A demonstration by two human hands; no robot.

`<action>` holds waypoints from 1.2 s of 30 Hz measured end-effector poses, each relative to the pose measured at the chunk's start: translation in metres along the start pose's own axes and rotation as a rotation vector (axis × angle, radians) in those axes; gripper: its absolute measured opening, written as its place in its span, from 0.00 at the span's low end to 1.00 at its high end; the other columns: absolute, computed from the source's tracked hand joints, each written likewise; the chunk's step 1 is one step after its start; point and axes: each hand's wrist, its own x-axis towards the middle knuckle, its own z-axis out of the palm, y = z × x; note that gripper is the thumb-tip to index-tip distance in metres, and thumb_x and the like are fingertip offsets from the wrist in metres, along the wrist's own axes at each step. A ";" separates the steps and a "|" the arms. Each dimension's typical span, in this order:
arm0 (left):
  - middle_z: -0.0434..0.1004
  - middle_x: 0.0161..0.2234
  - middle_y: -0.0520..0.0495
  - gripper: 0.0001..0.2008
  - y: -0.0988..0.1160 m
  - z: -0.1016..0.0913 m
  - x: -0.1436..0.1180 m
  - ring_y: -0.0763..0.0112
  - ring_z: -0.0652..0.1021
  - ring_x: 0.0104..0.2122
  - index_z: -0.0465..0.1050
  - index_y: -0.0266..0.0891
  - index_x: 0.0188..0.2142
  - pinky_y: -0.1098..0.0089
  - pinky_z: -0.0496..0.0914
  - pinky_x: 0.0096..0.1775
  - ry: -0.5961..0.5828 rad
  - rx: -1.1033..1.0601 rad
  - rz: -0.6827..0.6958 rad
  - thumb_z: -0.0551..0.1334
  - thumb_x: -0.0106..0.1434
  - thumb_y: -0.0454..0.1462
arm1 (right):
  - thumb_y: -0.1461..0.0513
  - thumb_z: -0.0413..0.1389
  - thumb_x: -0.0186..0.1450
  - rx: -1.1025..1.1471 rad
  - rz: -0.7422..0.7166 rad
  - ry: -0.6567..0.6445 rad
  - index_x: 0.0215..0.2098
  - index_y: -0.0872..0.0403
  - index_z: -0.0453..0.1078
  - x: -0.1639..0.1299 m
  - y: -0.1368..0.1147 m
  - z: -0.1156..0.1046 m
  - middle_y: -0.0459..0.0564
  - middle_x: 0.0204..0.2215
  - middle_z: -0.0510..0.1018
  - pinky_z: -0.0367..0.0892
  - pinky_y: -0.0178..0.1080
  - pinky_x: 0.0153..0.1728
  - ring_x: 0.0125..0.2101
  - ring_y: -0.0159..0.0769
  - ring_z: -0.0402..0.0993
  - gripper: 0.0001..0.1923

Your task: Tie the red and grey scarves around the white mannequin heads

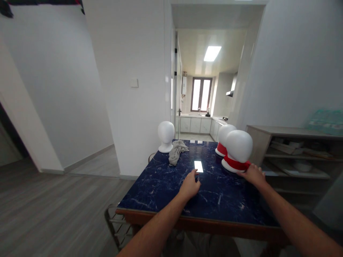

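Near the middle of the frame, our left hand [189,186] lies flat on the blue table [160,182], fingers pressed together. Right of it, our right hand [253,175] touches the red base of the closest white foam head [238,147]; we cannot tell how those fingers sit. To do this well, we think we should hold the base low and steady. Farther back sit another red-based head [223,137], a plain white head [165,135] and a gray cloth [177,150].

Your left hand [189,186] rests flat on the dark blue marble tabletop [160,185]; your right hand [253,175] touches the red-collared white mannequin head [238,150]. Beyond your hands sit a second red-collared head [223,139], a plain white head [165,136] and a crumpled grey cloth [177,150].
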 end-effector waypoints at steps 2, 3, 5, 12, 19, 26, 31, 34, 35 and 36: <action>0.80 0.59 0.40 0.33 0.000 0.001 0.000 0.57 0.78 0.58 0.67 0.40 0.67 0.62 0.68 0.62 -0.005 0.005 -0.007 0.62 0.61 0.29 | 0.46 0.62 0.66 -0.159 -0.025 -0.085 0.55 0.66 0.76 -0.024 -0.006 -0.004 0.77 0.55 0.76 0.64 0.60 0.55 0.59 0.71 0.71 0.33; 0.80 0.59 0.40 0.33 0.000 0.001 0.000 0.57 0.78 0.58 0.67 0.40 0.67 0.62 0.68 0.62 -0.008 0.010 -0.008 0.62 0.61 0.29 | 0.47 0.60 0.68 -0.198 -0.065 -0.140 0.52 0.65 0.78 -0.035 -0.012 -0.007 0.77 0.53 0.78 0.64 0.60 0.55 0.58 0.69 0.73 0.30; 0.80 0.59 0.40 0.34 0.000 0.001 0.000 0.56 0.78 0.58 0.67 0.39 0.67 0.62 0.68 0.61 -0.010 0.022 -0.009 0.62 0.61 0.29 | 0.47 0.56 0.71 -0.192 -0.165 -0.233 0.47 0.62 0.81 -0.056 -0.033 -0.012 0.74 0.49 0.81 0.63 0.59 0.55 0.55 0.66 0.75 0.27; 0.81 0.57 0.40 0.30 0.002 -0.004 -0.001 0.59 0.80 0.56 0.69 0.40 0.65 0.63 0.70 0.59 0.010 -0.002 -0.029 0.63 0.63 0.30 | 0.46 0.55 0.73 0.076 -0.572 -0.211 0.51 0.58 0.80 -0.080 -0.130 -0.020 0.66 0.50 0.82 0.65 0.49 0.57 0.54 0.56 0.77 0.25; 0.84 0.51 0.41 0.24 -0.009 -0.011 0.012 0.62 0.83 0.51 0.74 0.39 0.56 0.64 0.73 0.56 0.098 -0.296 -0.172 0.63 0.60 0.26 | 0.46 0.54 0.75 0.290 -0.782 -0.178 0.59 0.51 0.77 -0.077 -0.177 -0.001 0.60 0.60 0.77 0.60 0.47 0.63 0.61 0.50 0.71 0.24; 0.81 0.41 0.43 0.21 -0.072 -0.095 0.076 0.63 0.83 0.38 0.71 0.37 0.55 0.62 0.77 0.44 0.748 -0.186 -0.548 0.64 0.61 0.32 | 0.50 0.53 0.76 0.344 -0.645 -0.159 0.58 0.53 0.77 -0.087 -0.185 0.015 0.58 0.58 0.78 0.60 0.46 0.61 0.59 0.50 0.70 0.21; 0.76 0.56 0.31 0.35 -0.107 -0.152 0.122 0.52 0.78 0.57 0.61 0.32 0.65 0.54 0.71 0.60 0.785 0.012 -0.560 0.68 0.60 0.34 | 0.52 0.55 0.75 0.311 -0.590 -0.118 0.53 0.54 0.77 -0.088 -0.193 0.011 0.57 0.53 0.80 0.62 0.46 0.57 0.55 0.49 0.71 0.17; 0.68 0.65 0.26 0.43 -0.124 -0.166 0.142 0.46 0.69 0.68 0.60 0.30 0.67 0.54 0.62 0.68 0.704 0.120 -0.495 0.73 0.56 0.38 | 0.52 0.55 0.75 0.302 -0.564 -0.115 0.53 0.54 0.77 -0.088 -0.197 0.010 0.59 0.53 0.79 0.63 0.47 0.55 0.55 0.51 0.71 0.17; 0.66 0.67 0.25 0.46 -0.130 -0.169 0.149 0.44 0.66 0.70 0.59 0.30 0.68 0.53 0.61 0.69 0.670 0.167 -0.476 0.75 0.54 0.39 | 0.52 0.55 0.75 0.303 -0.559 -0.117 0.53 0.53 0.76 -0.088 -0.198 0.010 0.59 0.53 0.79 0.63 0.47 0.55 0.55 0.51 0.70 0.17; 0.64 0.69 0.24 0.48 -0.136 -0.171 0.156 0.42 0.64 0.71 0.58 0.29 0.69 0.52 0.60 0.70 0.638 0.213 -0.465 0.75 0.54 0.41 | 0.53 0.55 0.75 0.306 -0.555 -0.121 0.53 0.53 0.76 -0.088 -0.198 0.010 0.59 0.53 0.79 0.63 0.47 0.54 0.56 0.51 0.70 0.16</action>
